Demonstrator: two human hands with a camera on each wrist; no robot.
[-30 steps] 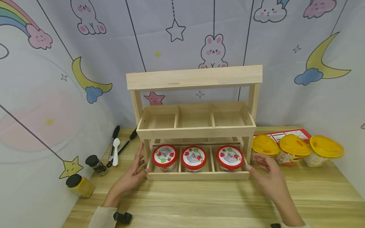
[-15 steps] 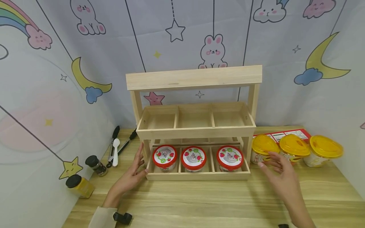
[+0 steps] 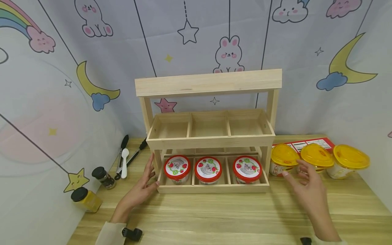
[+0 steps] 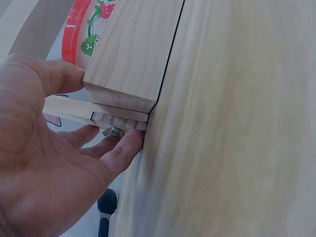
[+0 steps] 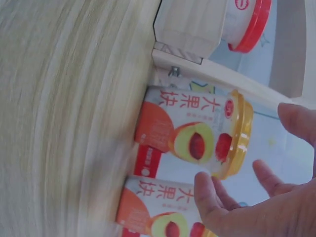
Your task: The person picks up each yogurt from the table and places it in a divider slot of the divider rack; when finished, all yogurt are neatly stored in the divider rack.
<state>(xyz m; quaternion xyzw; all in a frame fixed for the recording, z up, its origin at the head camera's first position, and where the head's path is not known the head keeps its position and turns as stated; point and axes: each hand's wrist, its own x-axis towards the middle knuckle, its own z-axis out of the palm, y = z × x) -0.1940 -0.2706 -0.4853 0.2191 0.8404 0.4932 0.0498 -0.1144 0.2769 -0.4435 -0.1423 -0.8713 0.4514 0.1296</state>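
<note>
Left hand [image 3: 139, 191] holds rack [image 3: 211, 142], right hand [image 3: 310, 194] seemingly near three cups [image 3: 283, 157]

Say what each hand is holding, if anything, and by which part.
Left hand: the rack, by the left end of its lower tray. Right hand: nothing.

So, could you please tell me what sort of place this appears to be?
Probably a staged tabletop corner rather than a working kitchen: there's a cartoon-printed backdrop behind a wood-grain table, and a wooden rack holding red-lidded cups.
</note>
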